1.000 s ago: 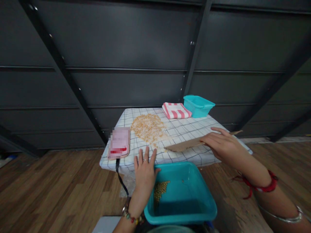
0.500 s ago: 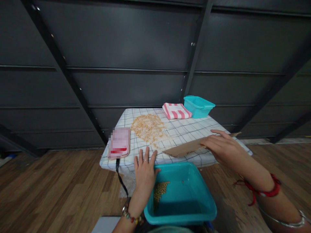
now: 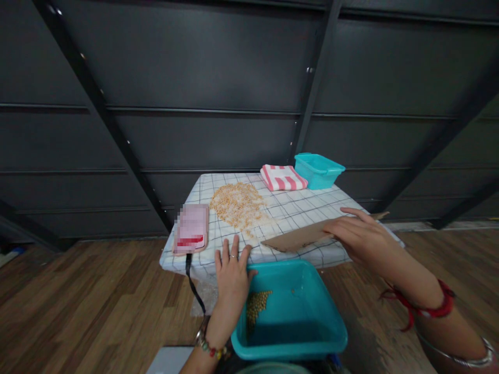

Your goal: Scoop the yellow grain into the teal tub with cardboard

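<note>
My left hand (image 3: pixel 233 278) lies flat with its fingers spread at the table's front edge, the thumb by the rim of a teal basin (image 3: pixel 300 311). Some greenish beans (image 3: pixel 257 306) are gathered in the basin's left side. My right hand (image 3: pixel 354 234) grips a flat piece of brown cardboard (image 3: pixel 296 239), tilted over the right front of the cloth. Beyond my left hand a pile of yellow beans mixed with pale grains (image 3: pixel 237 203) is spread on the checked tablecloth (image 3: pixel 300 210).
A phone in a pink case (image 3: pixel 193 228) with a black strap (image 3: pixel 195 291) lies at the table's left edge. A folded pink-and-white towel (image 3: pixel 284 178) and a smaller turquoise basket (image 3: pixel 318 171) stand at the back right. A dark panelled wall (image 3: pixel 202 140) rises behind.
My right hand and the cardboard have shifted very slightly to the right. My left hand, the basin and the bean pile look the same.
</note>
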The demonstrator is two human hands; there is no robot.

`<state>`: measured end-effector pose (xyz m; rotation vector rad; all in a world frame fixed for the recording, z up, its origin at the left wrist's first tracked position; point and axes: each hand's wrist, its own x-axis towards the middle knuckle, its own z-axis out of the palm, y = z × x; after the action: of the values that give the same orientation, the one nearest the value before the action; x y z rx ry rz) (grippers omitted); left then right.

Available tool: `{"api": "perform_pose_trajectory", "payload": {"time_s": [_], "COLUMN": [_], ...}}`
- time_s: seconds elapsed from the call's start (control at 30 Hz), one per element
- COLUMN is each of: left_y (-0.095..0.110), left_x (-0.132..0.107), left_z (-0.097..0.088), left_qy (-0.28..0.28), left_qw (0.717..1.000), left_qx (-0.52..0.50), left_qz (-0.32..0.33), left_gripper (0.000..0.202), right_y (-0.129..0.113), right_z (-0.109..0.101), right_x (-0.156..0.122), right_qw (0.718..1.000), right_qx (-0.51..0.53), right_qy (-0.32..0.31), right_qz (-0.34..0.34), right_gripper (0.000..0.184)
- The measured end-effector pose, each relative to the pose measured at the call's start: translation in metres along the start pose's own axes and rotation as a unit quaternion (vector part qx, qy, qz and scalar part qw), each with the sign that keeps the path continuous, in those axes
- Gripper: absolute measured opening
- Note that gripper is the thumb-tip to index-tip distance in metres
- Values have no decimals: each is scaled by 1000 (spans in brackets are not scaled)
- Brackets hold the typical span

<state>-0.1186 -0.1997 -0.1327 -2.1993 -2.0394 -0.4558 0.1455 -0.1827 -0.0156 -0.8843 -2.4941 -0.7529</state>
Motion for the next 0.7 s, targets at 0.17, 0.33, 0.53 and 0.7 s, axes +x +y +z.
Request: {"api": "perform_pose_trajectory", "payload": {"time_s": [0.17, 0.33, 0.53, 0.7], "left_y": [0, -1, 0, 1], "left_x": [-1, 0, 0, 1], "left_z": [1, 2, 3, 2], "left_qy": [-2, 4, 1, -5], "left_qw": [1000, 1000, 1000, 1000], "left_qx": [3, 6, 13, 16], "left_qz": [-2, -3, -11, -16], "left_gripper": [45, 54, 67, 65], "right_y": [0, -1, -1, -2], "right_z": [-1, -5, -3, -6], "right_x": [1, 0, -2, -3], "right_qw": [1000, 1000, 1000, 1000], "right_qx": [-5, 5, -3, 5], "right_qy": [0, 4, -3, -6], "right_qz": [-7, -15, -11, -16], "right_gripper": [36, 37, 34, 33]}}
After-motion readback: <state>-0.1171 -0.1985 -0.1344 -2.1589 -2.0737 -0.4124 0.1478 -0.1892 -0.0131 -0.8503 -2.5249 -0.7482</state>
